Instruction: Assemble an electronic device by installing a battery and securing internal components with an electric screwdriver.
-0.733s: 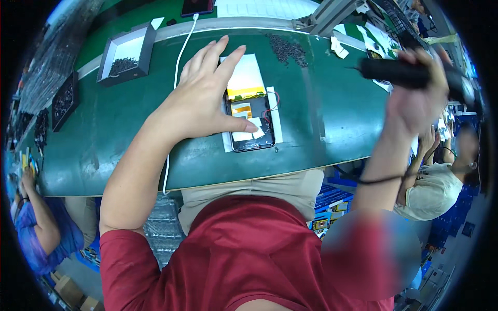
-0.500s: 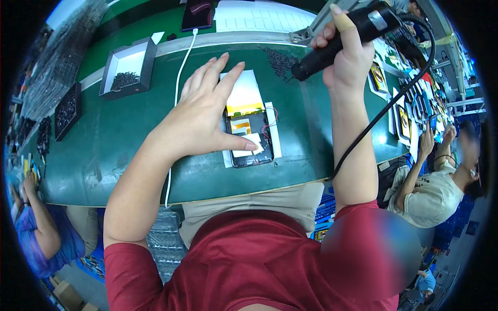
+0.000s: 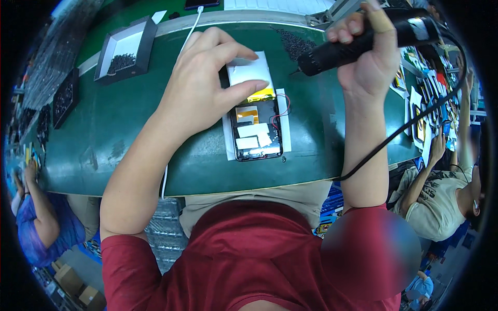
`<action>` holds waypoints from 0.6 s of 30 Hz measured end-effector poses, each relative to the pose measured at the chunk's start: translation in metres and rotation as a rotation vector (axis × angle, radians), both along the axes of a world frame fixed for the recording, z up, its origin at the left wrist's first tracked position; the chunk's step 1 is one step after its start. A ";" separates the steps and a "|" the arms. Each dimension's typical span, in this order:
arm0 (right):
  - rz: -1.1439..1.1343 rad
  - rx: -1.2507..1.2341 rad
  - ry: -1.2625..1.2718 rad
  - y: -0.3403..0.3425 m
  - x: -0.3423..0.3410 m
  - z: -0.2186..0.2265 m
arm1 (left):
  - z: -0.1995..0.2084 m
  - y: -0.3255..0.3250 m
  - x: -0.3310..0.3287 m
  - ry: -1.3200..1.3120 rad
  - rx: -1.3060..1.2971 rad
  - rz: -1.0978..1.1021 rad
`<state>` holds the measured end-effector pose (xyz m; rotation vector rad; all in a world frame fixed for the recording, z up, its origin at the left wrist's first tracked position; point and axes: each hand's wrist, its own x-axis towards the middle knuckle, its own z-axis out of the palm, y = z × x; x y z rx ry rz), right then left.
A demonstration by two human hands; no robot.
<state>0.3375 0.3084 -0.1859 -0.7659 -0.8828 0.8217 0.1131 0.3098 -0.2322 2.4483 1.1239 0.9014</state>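
An opened black device housing (image 3: 259, 151) lies on the green table, with white tape pieces and an orange flex strip inside. A silver battery pack (image 3: 259, 69) with a yellow taped edge lies just beyond it; thin red wires (image 3: 287, 108) run at the right. My left hand (image 3: 205, 78) is over the battery pack, its thumb and index finger bent and apart, near or touching its surface; I cannot tell any firm grip. In my right hand (image 3: 365, 65) is a black corded electric screwdriver (image 3: 340, 54), raised above the table with its bit pointing left.
Small dark screws (image 3: 294, 44) lie in a pile beyond the screwdriver. At the left stand a screw box (image 3: 124, 52) and a black tray (image 3: 66, 105). A white cable (image 3: 193, 28) crosses the table. Stacked parts (image 3: 428, 103) are at the right, where a person (image 3: 441, 202) sits.
My left thumb has left the white tape inside the housing and moved to the battery's yellow edge, with the fingers curling in. My right hand and the screwdriver have shifted slightly right.
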 end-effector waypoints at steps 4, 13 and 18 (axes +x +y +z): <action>0.468 0.177 0.054 0.004 0.043 -0.008 | -0.008 0.000 0.009 -0.099 0.109 -0.120; 0.618 0.242 0.055 -0.019 0.046 0.008 | -0.009 -0.001 0.022 -0.224 0.011 -0.177; 0.604 0.303 -0.023 -0.015 0.051 0.003 | 0.003 -0.002 0.013 -0.106 -0.108 -0.228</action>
